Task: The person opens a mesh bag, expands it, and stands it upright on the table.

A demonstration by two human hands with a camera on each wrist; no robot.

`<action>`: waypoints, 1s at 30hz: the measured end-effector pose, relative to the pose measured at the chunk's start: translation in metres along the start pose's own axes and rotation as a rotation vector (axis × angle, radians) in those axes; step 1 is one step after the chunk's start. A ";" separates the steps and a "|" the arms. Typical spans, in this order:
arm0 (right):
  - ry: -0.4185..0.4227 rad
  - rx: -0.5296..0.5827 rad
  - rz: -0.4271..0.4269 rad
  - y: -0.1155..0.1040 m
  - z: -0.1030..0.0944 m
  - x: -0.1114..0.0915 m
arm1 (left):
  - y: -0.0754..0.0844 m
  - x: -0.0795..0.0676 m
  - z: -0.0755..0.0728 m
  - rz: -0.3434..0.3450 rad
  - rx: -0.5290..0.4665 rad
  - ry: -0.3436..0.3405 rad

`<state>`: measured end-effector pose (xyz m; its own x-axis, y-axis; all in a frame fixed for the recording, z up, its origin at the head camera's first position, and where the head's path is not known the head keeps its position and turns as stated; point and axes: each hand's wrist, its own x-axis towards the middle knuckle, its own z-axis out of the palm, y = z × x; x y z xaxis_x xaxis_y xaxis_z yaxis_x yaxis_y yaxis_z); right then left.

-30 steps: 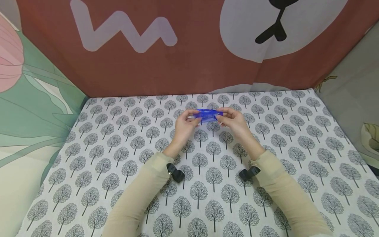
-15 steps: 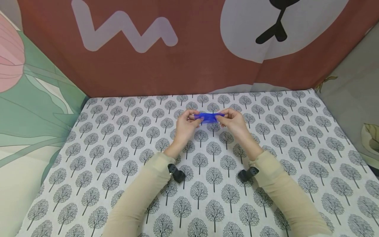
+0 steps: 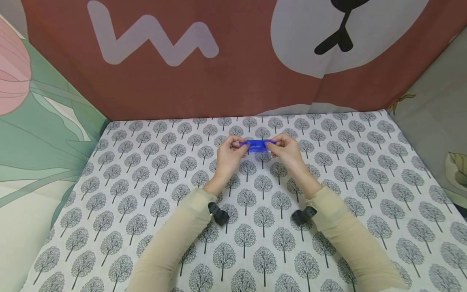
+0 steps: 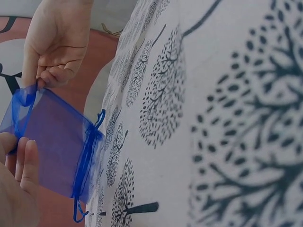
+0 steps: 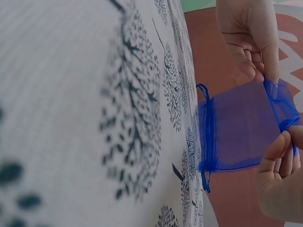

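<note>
A sheer blue drawstring pouch [image 3: 257,146] is stretched between both hands above the far half of the table. My left hand [image 3: 229,155] pinches one side of it between thumb and fingers; my right hand [image 3: 289,151] pinches the other side the same way. In the left wrist view, the pouch [image 4: 59,142] hangs with its gathered drawstring end [image 4: 85,163] towards the cloth, a cord loop at each side. Whether that end touches the cloth cannot be told. The right wrist view shows the held edge folded over [image 5: 283,106]. Nothing is visible inside the pouch.
A white cloth printed with dark trees [image 3: 262,219] covers the table. A reddish-brown hanging [image 3: 233,85] stands behind its far edge, with patterned hangings at both sides. Each wrist wears a small black camera, the left one [image 3: 219,215] and the right one [image 3: 303,215].
The upper part of the pouch, raised and spread a second ago, now lies lower and looks narrower and flatter between the hands. Both hands have barely shifted and keep their hold.
</note>
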<state>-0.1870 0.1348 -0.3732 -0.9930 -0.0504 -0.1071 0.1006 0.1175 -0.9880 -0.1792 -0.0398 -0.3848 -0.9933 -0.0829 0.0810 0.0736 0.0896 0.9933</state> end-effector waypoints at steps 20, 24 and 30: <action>0.011 0.015 0.025 0.001 0.002 0.001 | -0.003 0.001 -0.001 0.005 -0.014 -0.035; 0.007 0.016 0.022 0.002 0.000 0.001 | -0.002 0.002 -0.001 -0.020 -0.032 -0.063; 0.013 -0.005 -0.013 0.002 -0.001 0.002 | -0.001 0.002 -0.001 -0.054 -0.026 -0.091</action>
<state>-0.1885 0.1364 -0.3752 -0.9949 -0.0396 -0.0927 0.0873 0.1221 -0.9887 -0.1810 -0.0414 -0.3858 -0.9998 0.0033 0.0211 0.0213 0.0614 0.9979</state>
